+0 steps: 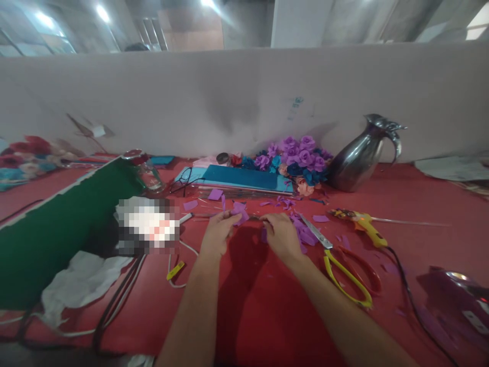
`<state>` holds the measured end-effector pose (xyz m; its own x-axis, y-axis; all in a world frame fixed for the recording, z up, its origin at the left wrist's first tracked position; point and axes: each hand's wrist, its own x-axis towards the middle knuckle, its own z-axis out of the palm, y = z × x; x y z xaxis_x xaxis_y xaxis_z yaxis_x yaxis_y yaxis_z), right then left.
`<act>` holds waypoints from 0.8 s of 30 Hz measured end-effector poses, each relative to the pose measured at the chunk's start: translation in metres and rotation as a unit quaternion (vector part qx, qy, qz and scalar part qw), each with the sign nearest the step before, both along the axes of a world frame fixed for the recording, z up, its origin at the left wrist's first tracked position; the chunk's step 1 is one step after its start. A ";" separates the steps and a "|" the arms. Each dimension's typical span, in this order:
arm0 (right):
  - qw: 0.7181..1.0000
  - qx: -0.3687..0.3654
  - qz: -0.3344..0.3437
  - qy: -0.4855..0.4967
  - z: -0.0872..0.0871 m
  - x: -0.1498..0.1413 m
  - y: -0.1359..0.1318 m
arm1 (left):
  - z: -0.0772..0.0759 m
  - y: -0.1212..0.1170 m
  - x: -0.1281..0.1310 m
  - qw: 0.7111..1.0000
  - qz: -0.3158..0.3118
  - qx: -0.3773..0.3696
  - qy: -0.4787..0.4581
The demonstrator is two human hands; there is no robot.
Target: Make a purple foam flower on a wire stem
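Observation:
My left hand (218, 234) is closed, with its thumb and fingers pinched at a piece of purple crepe paper (240, 210). My right hand (281, 235) has its fingers curled together around the end of a thin dark stem (253, 218), which runs across toward the left hand. Cut purple paper scraps (305, 233) lie beside and partly behind my right hand. Just right of them, scissors (346, 265) with one yellow and one red handle rest with their blades toward the scraps.
A yellow glue gun (369, 229) with a black cord lies at the right. Behind are paper flowers (300, 153), blue paper sheets (240, 177), eyeglasses (186, 179) and a metal jug (357, 155). To the left stand a green panel (64, 229), a glass jar (147, 176) and cables.

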<state>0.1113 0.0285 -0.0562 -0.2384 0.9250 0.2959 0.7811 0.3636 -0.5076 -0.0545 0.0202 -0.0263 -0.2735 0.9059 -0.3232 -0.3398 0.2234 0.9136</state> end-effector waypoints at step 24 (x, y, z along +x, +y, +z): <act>0.978 -0.145 0.093 -0.117 0.018 0.002 -0.029 | -0.005 0.002 -0.006 0.999 -0.026 0.024 0.024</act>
<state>0.1129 -0.0008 -0.0380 -0.4401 0.8962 -0.0562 0.8224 0.3772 -0.4258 -0.0606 0.0221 -0.0315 -0.2404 0.9333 -0.2668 -0.2852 0.1948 0.9385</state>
